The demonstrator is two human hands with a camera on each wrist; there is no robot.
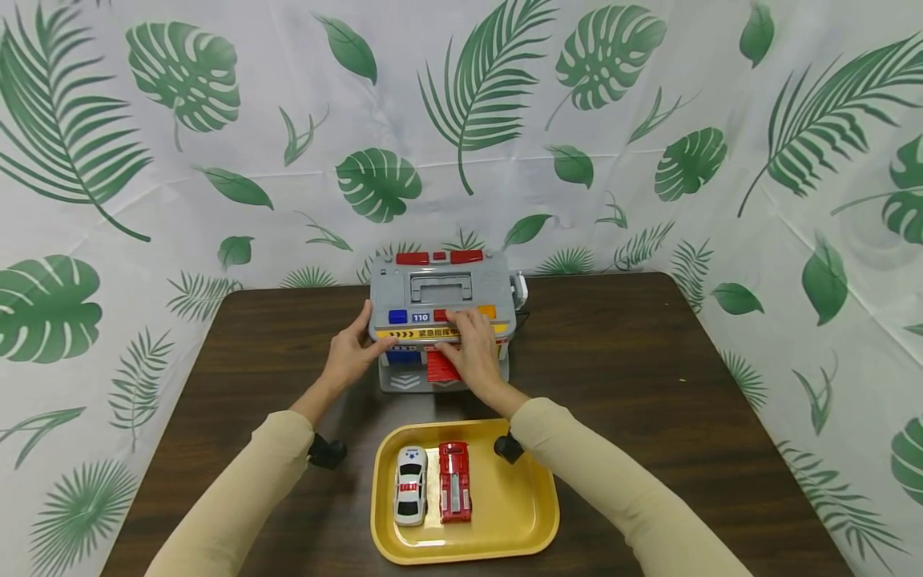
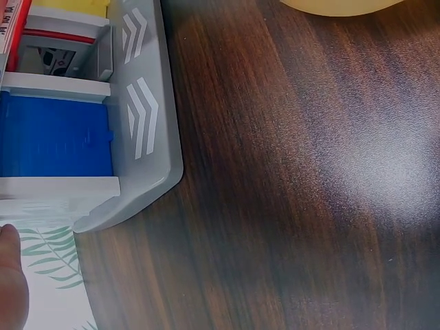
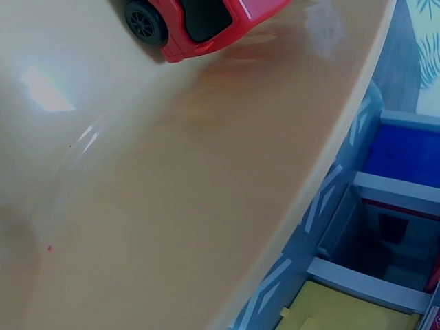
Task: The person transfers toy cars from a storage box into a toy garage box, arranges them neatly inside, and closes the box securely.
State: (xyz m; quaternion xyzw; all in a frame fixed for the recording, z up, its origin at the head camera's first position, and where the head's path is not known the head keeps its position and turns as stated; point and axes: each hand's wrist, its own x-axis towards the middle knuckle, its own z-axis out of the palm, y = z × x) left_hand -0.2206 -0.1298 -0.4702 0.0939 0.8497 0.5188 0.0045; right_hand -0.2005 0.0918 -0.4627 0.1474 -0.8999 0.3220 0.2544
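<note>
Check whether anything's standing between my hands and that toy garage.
Nothing visible does. Your left hand touches the toy garage at its front left corner, and your right hand touches its front edge near the middle. The yellow tray sits nearer you, not in between.

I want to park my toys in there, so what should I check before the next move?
1. Left hand at the toy garage: ok, touching its corner.
2. Red door open: ok, lifted.
3. Blue door open: not ok, shut.
4. White car and red truck in the yellow tray: ok, side by side.
5. Right hand pressing a button: cannot tell.
</note>
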